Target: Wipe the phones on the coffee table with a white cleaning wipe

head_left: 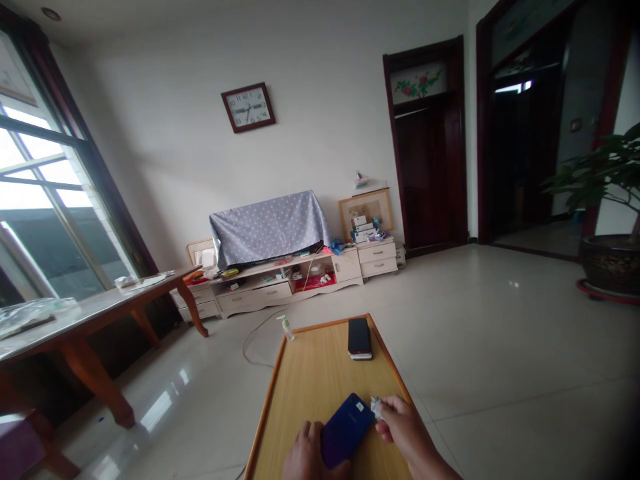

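Observation:
A blue-purple smartphone [346,430] lies back side up and slanted at the near end of a narrow wooden table [310,373]. My left hand [307,453] grips its lower left end, with fingers along the edge. Close to the phone's upper right corner, my right hand [400,423] pinches a small crumpled white piece [376,405], perhaps tissue or a wipe. Whether that piece touches the phone I cannot tell. Farther up the table lies a dark phone or wallet-like case [359,337] on something white-edged.
A clear pump bottle [287,328] stands at the table's far left corner. Beyond it, a white low cabinet [260,297] carries a cloth-covered object [270,227]. To the left is a larger brown table [95,313]; on the right, a potted plant [610,267].

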Motion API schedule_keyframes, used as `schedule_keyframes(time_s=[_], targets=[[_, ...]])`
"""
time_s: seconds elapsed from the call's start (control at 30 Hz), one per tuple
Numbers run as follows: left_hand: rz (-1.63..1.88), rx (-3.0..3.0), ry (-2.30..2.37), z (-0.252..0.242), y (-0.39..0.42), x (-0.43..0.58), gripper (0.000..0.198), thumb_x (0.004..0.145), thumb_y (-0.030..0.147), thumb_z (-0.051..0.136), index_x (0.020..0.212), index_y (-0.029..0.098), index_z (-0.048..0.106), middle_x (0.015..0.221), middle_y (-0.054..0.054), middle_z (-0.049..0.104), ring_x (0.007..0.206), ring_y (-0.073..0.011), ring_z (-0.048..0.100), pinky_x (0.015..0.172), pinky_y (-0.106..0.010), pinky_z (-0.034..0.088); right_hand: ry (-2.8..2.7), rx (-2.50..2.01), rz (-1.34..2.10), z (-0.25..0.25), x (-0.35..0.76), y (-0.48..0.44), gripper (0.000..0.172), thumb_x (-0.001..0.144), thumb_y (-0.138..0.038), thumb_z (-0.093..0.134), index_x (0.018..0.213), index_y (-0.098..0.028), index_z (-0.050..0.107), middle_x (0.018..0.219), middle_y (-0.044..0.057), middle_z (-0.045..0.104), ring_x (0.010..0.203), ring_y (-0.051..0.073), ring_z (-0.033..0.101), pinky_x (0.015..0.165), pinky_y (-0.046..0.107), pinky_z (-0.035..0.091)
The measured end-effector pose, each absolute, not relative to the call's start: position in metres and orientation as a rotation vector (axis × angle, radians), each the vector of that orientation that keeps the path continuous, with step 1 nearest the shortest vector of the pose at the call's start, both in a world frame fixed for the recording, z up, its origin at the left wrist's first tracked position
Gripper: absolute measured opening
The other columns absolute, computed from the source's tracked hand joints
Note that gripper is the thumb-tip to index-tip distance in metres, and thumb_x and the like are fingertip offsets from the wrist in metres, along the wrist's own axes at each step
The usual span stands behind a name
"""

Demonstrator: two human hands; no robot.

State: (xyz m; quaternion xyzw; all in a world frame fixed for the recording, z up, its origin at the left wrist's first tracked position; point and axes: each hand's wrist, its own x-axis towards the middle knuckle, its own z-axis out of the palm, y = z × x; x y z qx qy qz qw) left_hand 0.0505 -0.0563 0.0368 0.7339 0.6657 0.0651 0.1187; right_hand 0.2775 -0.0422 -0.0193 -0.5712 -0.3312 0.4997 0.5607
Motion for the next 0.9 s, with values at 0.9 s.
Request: schedule_keyframes(time_s=[0.9], targets=[[0.171, 2.303, 1.762, 0.018, -0.037, 0.021, 0.075, 0.069, 0.066, 0.069, 0.134, 0.03, 0.06, 0.119, -0.009, 0.062, 0.115, -0.0296, 0.055, 0.1, -0.039, 0.041, -1.331, -1.54, 0.804, -0.001, 0.266, -0.053, 0.028, 0.082, -0.051, 0.049, 0.088, -0.028, 0.064, 0.089, 0.001, 0.076, 0.086, 0.02, 0.07, 0.075, 0.027, 0.048]])
